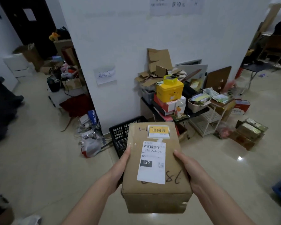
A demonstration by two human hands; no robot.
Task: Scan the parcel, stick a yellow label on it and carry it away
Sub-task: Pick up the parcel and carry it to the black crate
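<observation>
I hold a brown cardboard parcel in front of me, above the tiled floor. A yellow label is stuck near its far edge. Below that sits a white shipping label with a barcode and "220". Handwritten numbers mark the lid. My left hand presses against the parcel's left side. My right hand grips its right side.
A black plastic crate stands on the floor just beyond the parcel. A low shelf against the white wall carries a yellow box and cardboard scraps. Bags and boxes crowd the left corner. A person's dark leg is at far left.
</observation>
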